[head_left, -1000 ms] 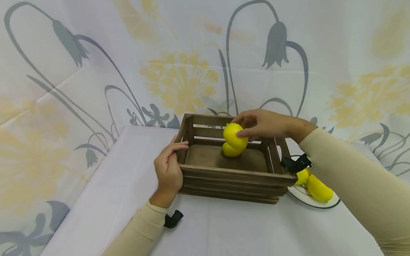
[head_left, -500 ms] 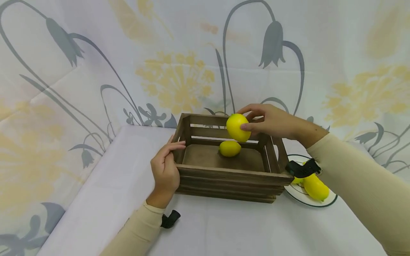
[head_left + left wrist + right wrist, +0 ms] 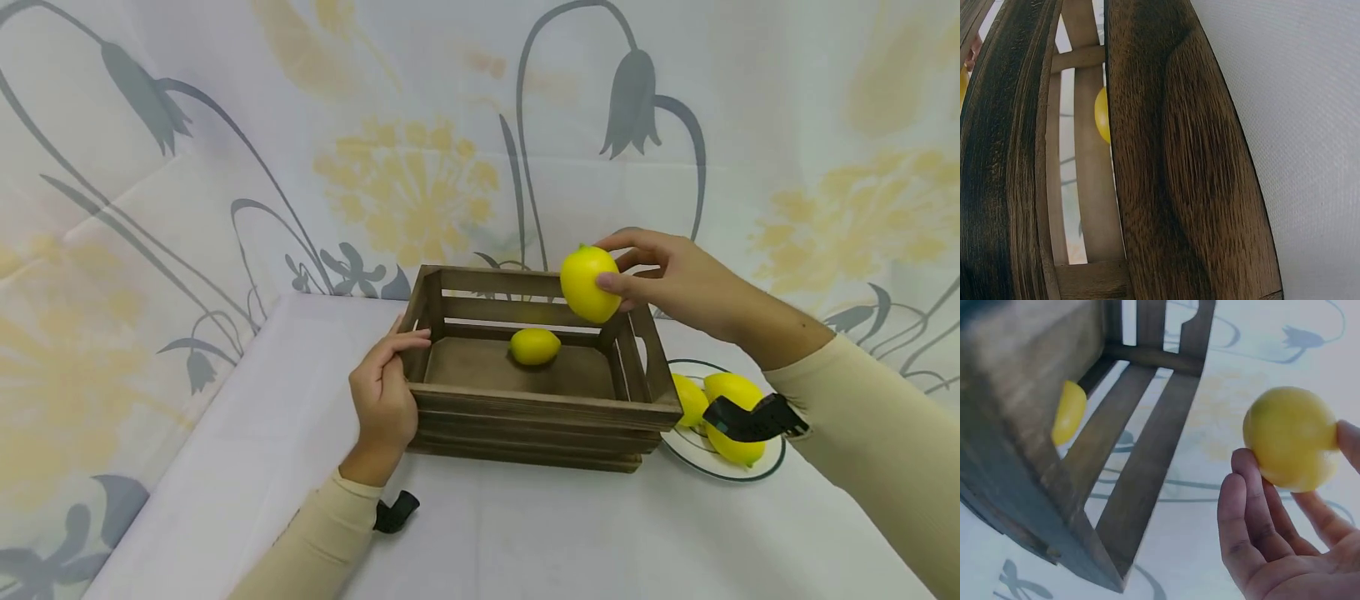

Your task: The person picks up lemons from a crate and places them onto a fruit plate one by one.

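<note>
My right hand pinches a yellow lemon between thumb and fingers, above the crate's back right part. The right wrist view shows this held lemon close up, apart from the crate. A second lemon lies on the floor of the brown slatted wooden crate. At the crate's left end, my left hand grips the side, a finger bent over the rim; its other fingers are partly hidden. In the left wrist view, the crate's front slats fill much of the picture, with a lemon showing through a gap.
A white plate with a dark rim holds several lemons to the right of the crate, partly behind my right wrist strap. White cloth covers the table. A flower-printed curtain hangs behind.
My right hand has raised its lemon and carried it right, away from the lemon on the crate floor. More of the plate shows now. My left hand stays on the crate.
</note>
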Action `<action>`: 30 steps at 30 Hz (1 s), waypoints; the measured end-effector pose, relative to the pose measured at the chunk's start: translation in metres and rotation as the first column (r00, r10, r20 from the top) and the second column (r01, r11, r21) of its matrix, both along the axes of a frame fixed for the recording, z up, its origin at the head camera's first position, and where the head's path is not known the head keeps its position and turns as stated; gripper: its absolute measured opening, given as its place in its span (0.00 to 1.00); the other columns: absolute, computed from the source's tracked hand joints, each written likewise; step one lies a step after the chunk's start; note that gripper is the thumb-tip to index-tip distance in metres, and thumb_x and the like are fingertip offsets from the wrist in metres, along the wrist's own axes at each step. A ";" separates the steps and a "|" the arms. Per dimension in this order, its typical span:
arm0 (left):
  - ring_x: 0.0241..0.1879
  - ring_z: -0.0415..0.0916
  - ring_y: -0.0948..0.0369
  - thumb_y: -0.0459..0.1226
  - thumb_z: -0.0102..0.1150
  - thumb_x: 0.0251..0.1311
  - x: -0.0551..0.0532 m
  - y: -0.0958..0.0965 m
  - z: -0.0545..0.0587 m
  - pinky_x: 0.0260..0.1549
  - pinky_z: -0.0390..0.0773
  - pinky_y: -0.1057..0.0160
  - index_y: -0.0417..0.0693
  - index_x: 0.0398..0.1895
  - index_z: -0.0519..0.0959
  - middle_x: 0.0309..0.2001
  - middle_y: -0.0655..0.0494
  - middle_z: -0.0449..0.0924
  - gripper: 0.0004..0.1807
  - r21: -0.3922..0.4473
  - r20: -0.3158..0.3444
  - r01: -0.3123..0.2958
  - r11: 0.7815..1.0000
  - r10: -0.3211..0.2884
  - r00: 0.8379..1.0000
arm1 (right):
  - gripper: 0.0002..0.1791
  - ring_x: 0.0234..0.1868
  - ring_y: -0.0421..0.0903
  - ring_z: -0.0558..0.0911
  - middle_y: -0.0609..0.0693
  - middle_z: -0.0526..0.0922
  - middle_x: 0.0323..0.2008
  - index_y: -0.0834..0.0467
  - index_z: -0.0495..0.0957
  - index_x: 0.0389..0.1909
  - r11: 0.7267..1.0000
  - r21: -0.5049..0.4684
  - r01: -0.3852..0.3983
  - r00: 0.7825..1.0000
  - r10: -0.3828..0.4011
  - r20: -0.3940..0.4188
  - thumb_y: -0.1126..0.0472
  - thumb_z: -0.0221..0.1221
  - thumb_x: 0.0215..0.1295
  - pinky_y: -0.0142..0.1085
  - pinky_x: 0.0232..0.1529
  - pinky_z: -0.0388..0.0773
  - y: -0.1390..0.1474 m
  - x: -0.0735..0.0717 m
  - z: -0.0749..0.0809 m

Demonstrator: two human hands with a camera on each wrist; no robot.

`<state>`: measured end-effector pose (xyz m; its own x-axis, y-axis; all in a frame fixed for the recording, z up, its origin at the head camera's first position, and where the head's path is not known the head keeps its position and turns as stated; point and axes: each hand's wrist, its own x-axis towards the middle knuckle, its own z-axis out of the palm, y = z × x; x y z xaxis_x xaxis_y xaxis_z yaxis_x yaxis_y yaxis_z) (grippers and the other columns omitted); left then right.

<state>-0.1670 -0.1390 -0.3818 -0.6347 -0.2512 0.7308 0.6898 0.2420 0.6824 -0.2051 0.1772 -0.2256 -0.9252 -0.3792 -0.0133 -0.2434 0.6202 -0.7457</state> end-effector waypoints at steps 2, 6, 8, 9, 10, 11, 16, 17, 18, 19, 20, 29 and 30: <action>0.63 0.77 0.45 0.19 0.31 0.64 0.000 0.000 -0.001 0.71 0.72 0.56 0.33 0.33 0.84 0.40 0.38 0.87 0.25 0.002 0.001 -0.005 1.000 0.005 1.000 | 0.25 0.42 0.46 0.85 0.56 0.78 0.56 0.48 0.70 0.67 1.000 -0.014 0.006 1.000 -0.006 -0.010 0.51 0.59 0.71 0.35 0.44 0.88 0.004 0.003 0.000; 0.62 0.77 0.43 0.19 0.32 0.65 0.000 -0.001 0.000 0.72 0.71 0.54 0.33 0.33 0.85 0.40 0.37 0.87 0.24 0.004 -0.008 0.003 1.000 -0.003 1.000 | 0.25 0.42 0.46 0.86 0.55 0.78 0.54 0.48 0.70 0.68 0.999 -0.037 0.036 0.999 -0.037 -0.033 0.52 0.59 0.72 0.32 0.44 0.87 0.013 0.009 0.001; 0.62 0.77 0.44 0.19 0.32 0.65 0.000 -0.001 0.001 0.72 0.71 0.53 0.34 0.34 0.85 0.40 0.38 0.87 0.24 0.002 -0.009 0.000 1.000 0.000 1.000 | 0.25 0.42 0.46 0.86 0.55 0.78 0.53 0.48 0.69 0.68 0.998 -0.039 0.056 0.997 -0.057 -0.043 0.53 0.59 0.72 0.30 0.44 0.86 0.020 0.012 0.001; 0.62 0.77 0.44 0.20 0.32 0.66 0.000 -0.001 0.001 0.72 0.70 0.54 0.34 0.35 0.85 0.40 0.38 0.87 0.24 0.000 -0.007 0.000 1.000 0.000 1.000 | 0.25 0.41 0.45 0.86 0.54 0.78 0.53 0.49 0.69 0.68 0.997 -0.039 0.066 0.997 -0.068 -0.047 0.53 0.58 0.72 0.28 0.44 0.86 0.024 0.013 0.000; 0.63 0.77 0.45 0.19 0.32 0.66 0.000 -0.001 0.001 0.72 0.70 0.54 0.34 0.35 0.85 0.40 0.38 0.87 0.25 -0.001 -0.003 -0.001 1.000 0.001 1.000 | 0.26 0.40 0.45 0.87 0.52 0.78 0.52 0.49 0.68 0.69 0.996 -0.040 0.078 0.996 -0.080 -0.050 0.54 0.58 0.72 0.27 0.43 0.86 0.028 0.015 -0.001; 0.63 0.77 0.45 0.19 0.32 0.66 0.000 -0.001 0.001 0.72 0.71 0.55 0.34 0.35 0.85 0.40 0.38 0.87 0.25 -0.002 0.000 -0.003 1.000 0.003 1.000 | 0.26 0.40 0.44 0.87 0.51 0.78 0.51 0.49 0.68 0.69 0.995 -0.044 0.089 0.994 -0.092 -0.052 0.54 0.58 0.73 0.27 0.43 0.86 0.033 0.017 -0.002; 0.63 0.77 0.46 0.20 0.32 0.66 0.001 -0.001 0.000 0.72 0.71 0.55 0.35 0.34 0.85 0.40 0.39 0.87 0.25 -0.003 0.002 -0.003 1.000 0.003 1.000 | 0.25 0.39 0.41 0.87 0.42 0.78 0.49 0.51 0.66 0.70 0.988 -0.071 0.134 0.988 -0.139 -0.070 0.57 0.56 0.74 0.23 0.43 0.85 0.064 0.024 -0.014; 0.63 0.76 0.46 0.20 0.32 0.66 0.001 0.000 -0.001 0.72 0.70 0.55 0.34 0.35 0.85 0.40 0.38 0.87 0.25 -0.005 0.002 -0.004 1.000 0.004 1.000 | 0.25 0.39 0.41 0.87 0.41 0.78 0.49 0.51 0.66 0.69 0.987 -0.075 0.144 0.986 -0.149 -0.077 0.57 0.56 0.74 0.23 0.43 0.85 0.070 0.025 -0.017; 0.63 0.76 0.46 0.20 0.32 0.66 0.001 0.000 -0.002 0.72 0.70 0.54 0.35 0.35 0.85 0.41 0.38 0.87 0.24 -0.006 0.002 -0.006 1.000 0.006 1.000 | 0.24 0.39 0.41 0.86 0.39 0.78 0.48 0.51 0.66 0.69 0.985 -0.075 0.154 0.984 -0.160 -0.079 0.57 0.55 0.75 0.22 0.43 0.85 0.076 0.027 -0.021; 0.64 0.76 0.46 0.20 0.32 0.66 0.001 -0.001 -0.002 0.73 0.70 0.55 0.35 0.35 0.85 0.41 0.38 0.87 0.24 -0.008 0.001 -0.008 1.000 0.008 1.000 | 0.24 0.39 0.41 0.87 0.38 0.78 0.48 0.50 0.66 0.69 0.982 -0.073 0.172 0.981 -0.178 -0.080 0.57 0.55 0.75 0.21 0.44 0.84 0.082 0.027 -0.024; 0.64 0.76 0.46 0.20 0.32 0.66 0.000 -0.001 -0.002 0.72 0.70 0.55 0.34 0.35 0.85 0.41 0.38 0.87 0.24 -0.009 0.002 -0.009 1.000 0.009 1.000 | 0.24 0.39 0.40 0.87 0.38 0.78 0.48 0.50 0.66 0.69 0.981 -0.070 0.179 0.980 -0.185 -0.080 0.57 0.54 0.75 0.20 0.44 0.84 0.087 0.027 -0.028; 0.62 0.78 0.45 0.20 0.32 0.67 0.002 0.000 -0.001 0.72 0.70 0.53 0.34 0.34 0.85 0.40 0.39 0.87 0.25 -0.010 0.006 -0.005 1.000 0.005 1.000 | 0.36 0.38 0.35 0.85 0.59 0.71 0.59 0.60 0.54 0.76 0.971 0.070 0.230 0.973 -0.232 0.023 0.48 0.51 0.76 0.27 0.50 0.84 0.126 0.016 -0.072; 0.61 0.78 0.45 0.20 0.32 0.67 0.002 0.000 0.000 0.72 0.70 0.53 0.34 0.34 0.85 0.40 0.38 0.87 0.25 -0.009 0.003 0.000 1.000 0.000 1.000 | 0.37 0.38 0.34 0.85 0.62 0.70 0.61 0.60 0.53 0.77 0.968 0.085 0.237 0.970 -0.241 0.036 0.46 0.51 0.76 0.35 0.55 0.85 0.128 0.014 -0.077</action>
<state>-0.1651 -0.1388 -0.3816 -0.6372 -0.2449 0.7307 0.6875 0.2478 0.6826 -0.1913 0.3055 -0.3023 -0.9866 -0.1431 -0.0788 -0.0478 0.7140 -0.6985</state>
